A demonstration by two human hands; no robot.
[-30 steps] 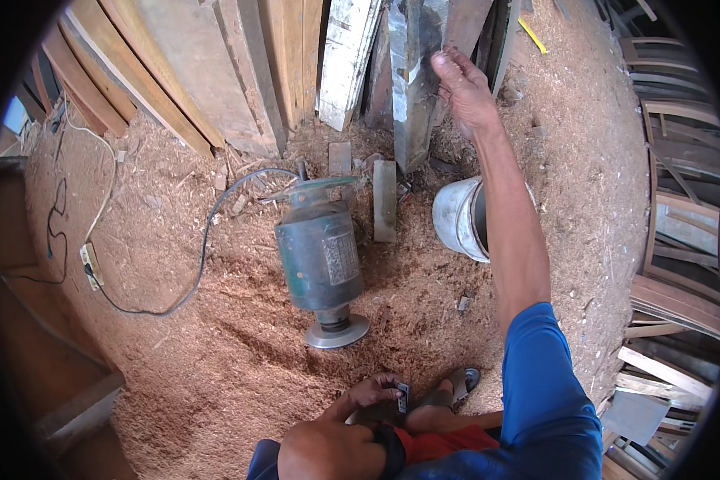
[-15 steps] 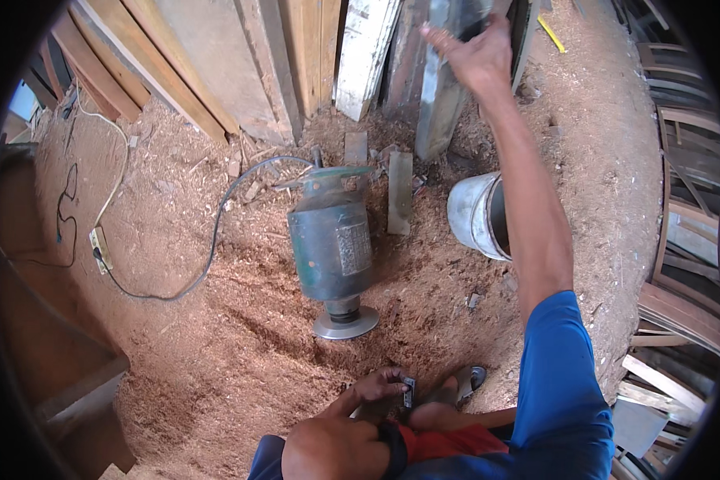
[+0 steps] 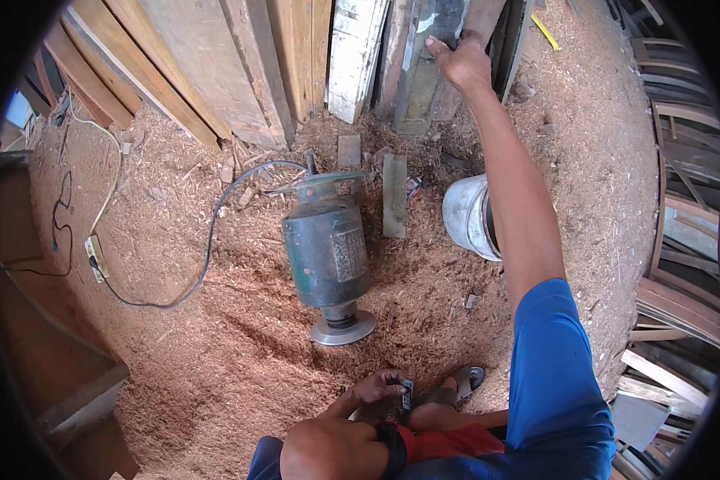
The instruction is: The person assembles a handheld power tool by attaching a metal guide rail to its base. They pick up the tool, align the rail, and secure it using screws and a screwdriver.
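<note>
the board (image 3: 424, 84) is grey, patched with white

The right arm (image 3: 522, 192) is lying outstretched to the right of the motor (image 3: 325, 244), its elbow bending only slightly and a blue sleeve (image 3: 556, 360) covering its upper part. The right hand (image 3: 462, 66) is sitting beyond the motor's far end, off to its right, its thumb (image 3: 438, 47) pointing left and its fingers curling mostly out of sight in a grip. The left hand (image 3: 376, 388) is staying low, on the near side of the motor, thumb and fingers pinching. The left forearm (image 3: 340, 408) is partly hiding behind the bare bent knee (image 3: 308, 450).
</note>
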